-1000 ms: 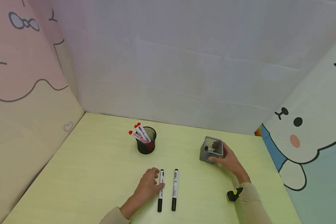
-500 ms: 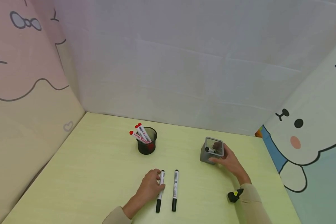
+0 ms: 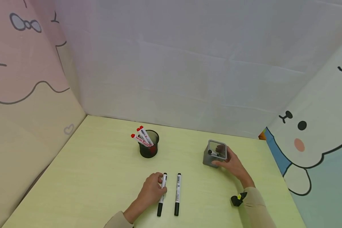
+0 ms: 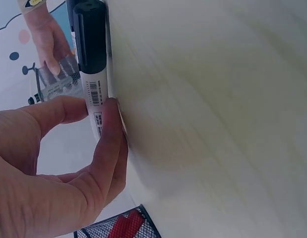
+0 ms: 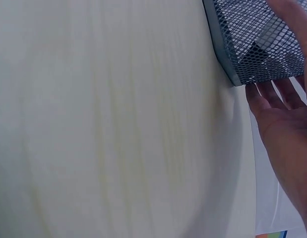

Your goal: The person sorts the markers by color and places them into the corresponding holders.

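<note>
My left hand pinches a white marker with a black cap between thumb and fingers, low over the table. The left wrist view shows the thumb on one side of this marker and the fingertips on the other. A second black-capped marker lies just to its right, roughly parallel. Farther right, my right hand grips a square grey mesh pen holder, thumb on the near side and fingers around the right side. One black-tipped marker is inside the holder, also visible through its mesh.
A round black mesh pen holder stands toward the back left, with several red-capped markers leaning in it. The pale yellow table meets a grey-white back wall and printed side walls. A small black object sits by the right sleeve.
The marker under my left hand has turned slightly, its near end swinging left. My right hand and the grey holder stay where they were.
</note>
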